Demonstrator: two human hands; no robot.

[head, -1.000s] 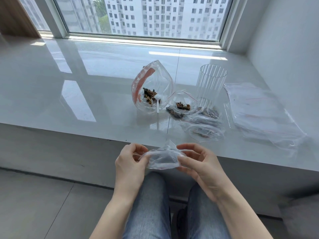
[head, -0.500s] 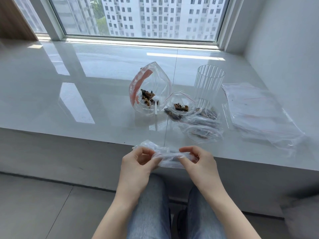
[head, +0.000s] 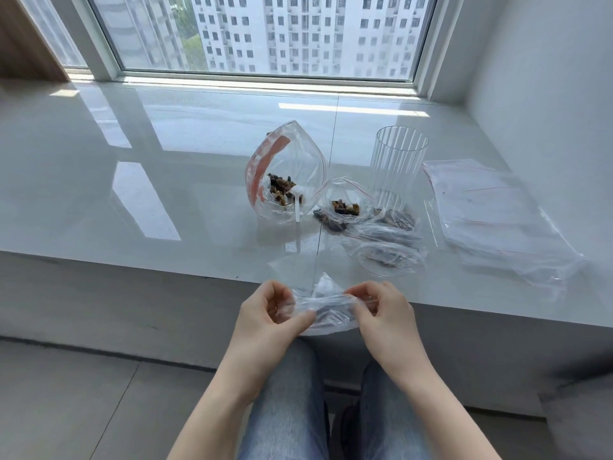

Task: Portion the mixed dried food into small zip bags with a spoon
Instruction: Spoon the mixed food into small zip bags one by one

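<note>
My left hand (head: 268, 315) and my right hand (head: 386, 308) each pinch one end of a small clear zip bag (head: 326, 310), stretched between them just in front of the sill's edge. On the sill stands a large open zip bag (head: 287, 171) with an orange strip, holding brown dried food (head: 280, 190) and a white spoon (head: 297, 207). Next to it sits a small open zip bag (head: 345, 202) with some dried food inside. Several filled small bags (head: 386, 240) lie flat to its right.
A clear ribbed glass cup (head: 398, 164) stands behind the filled bags. A pack of unused zip bags (head: 497, 217) lies at the right, near the wall. The white glossy sill (head: 132, 180) stretches left. My jeans-clad knees are below my hands.
My hands rose closer to the sill's edge and drew the small bag from a loose bunch into a taut strip between them.
</note>
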